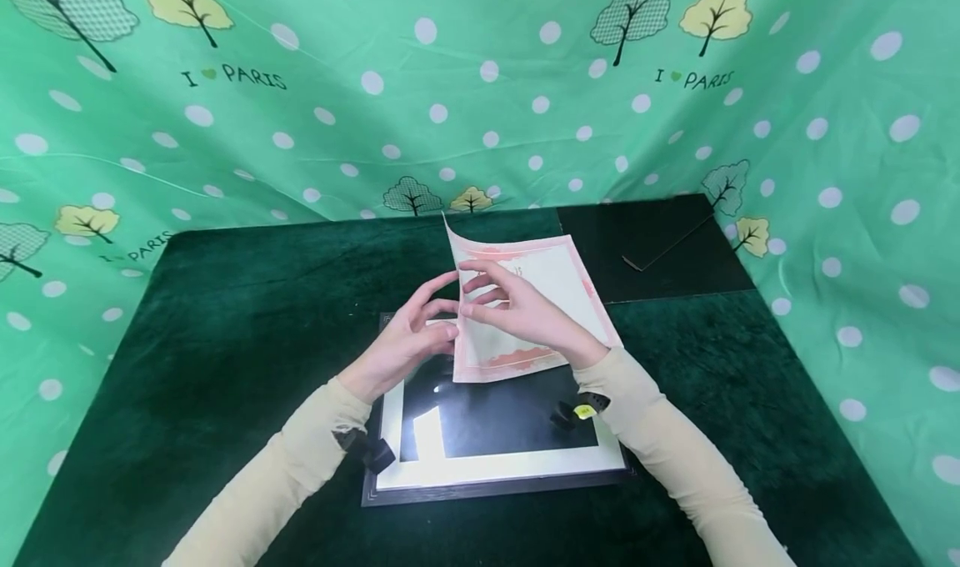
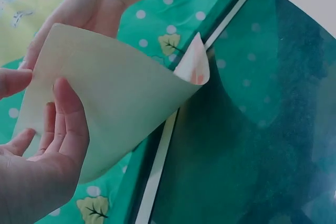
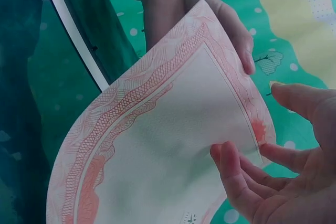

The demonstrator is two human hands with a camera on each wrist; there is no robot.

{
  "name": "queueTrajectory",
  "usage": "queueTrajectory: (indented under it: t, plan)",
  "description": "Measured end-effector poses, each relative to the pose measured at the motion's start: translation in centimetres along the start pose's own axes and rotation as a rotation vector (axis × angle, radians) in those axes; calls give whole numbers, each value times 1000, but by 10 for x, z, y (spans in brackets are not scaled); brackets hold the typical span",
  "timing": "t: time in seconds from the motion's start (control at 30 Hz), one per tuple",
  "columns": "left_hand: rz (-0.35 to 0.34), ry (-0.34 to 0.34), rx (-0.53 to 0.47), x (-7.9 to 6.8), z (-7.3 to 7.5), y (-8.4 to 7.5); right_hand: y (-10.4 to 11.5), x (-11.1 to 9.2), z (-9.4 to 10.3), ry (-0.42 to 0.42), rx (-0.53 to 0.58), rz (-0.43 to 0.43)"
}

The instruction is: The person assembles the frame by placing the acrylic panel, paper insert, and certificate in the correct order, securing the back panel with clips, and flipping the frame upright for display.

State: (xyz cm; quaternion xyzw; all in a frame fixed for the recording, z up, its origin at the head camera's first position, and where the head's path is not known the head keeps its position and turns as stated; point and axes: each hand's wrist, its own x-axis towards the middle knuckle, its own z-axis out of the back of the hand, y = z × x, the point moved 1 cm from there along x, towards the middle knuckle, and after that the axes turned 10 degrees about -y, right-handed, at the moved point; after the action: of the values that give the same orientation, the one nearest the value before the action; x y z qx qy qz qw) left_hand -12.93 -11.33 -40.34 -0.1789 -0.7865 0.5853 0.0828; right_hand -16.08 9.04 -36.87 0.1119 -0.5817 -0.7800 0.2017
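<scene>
A certificate sheet (image 1: 536,308) with a pink patterned border stands raised and curved, its left side lifted above a picture frame (image 1: 495,494). My left hand (image 1: 408,333) holds the sheet's left edge, and in the left wrist view its fingertips lie against the plain back. My right hand (image 1: 521,308) holds the same edge from the printed side, fingers bent over the front in the right wrist view. Under the sheet, the frame lies flat, with a dark rim, a white inner border and a shiny dark centre (image 1: 487,425).
A black panel (image 1: 652,246) with a thin stick-like piece across it lies at the back right. Dark green cloth (image 1: 247,342) covers the table. A green dotted curtain (image 1: 450,75) printed with trees hangs behind and at the sides.
</scene>
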Motion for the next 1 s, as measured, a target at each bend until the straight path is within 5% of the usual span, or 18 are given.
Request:
queueTrajectory:
  t: [0.47, 1.0]
  plan:
    - [-10, 9, 116, 1, -4, -1, -1, -13, 6, -48, 90, 64]
    - [-21, -51, 125, 13, 32, -4, 22, -31, 48, -281, 226, 176]
